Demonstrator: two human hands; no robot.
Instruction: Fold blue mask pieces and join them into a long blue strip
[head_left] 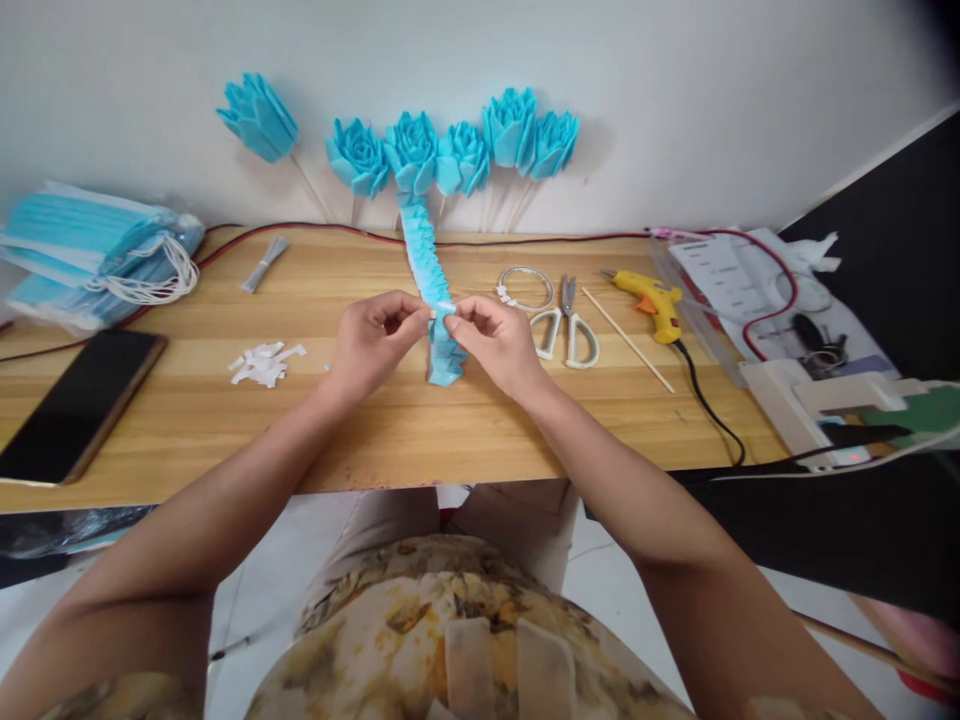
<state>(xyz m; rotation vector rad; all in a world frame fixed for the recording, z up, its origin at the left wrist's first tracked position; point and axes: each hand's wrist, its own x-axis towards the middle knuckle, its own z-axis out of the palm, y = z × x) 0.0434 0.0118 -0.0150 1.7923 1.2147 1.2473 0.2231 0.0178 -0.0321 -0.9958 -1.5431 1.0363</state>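
Both my hands meet over the middle of a wooden table [187, 400]. My left hand [373, 335] and my right hand [491, 335] each pinch the same pleated strip of blue folded pieces [425, 255], with a small white bit between the fingertips. The strip runs from a blue flower at the wall down to the table between my hands. A short pile of its blue folds [444, 362] lies under my right hand.
Several blue fabric flowers on sticks [465, 150] lean on the wall. A stack of blue face masks [90, 255] and a phone [75, 400] lie at left, white scraps [262, 362] nearby. Scissors [566, 330], a wooden stick [626, 340], a yellow glue gun [652, 298] and cables lie at right.
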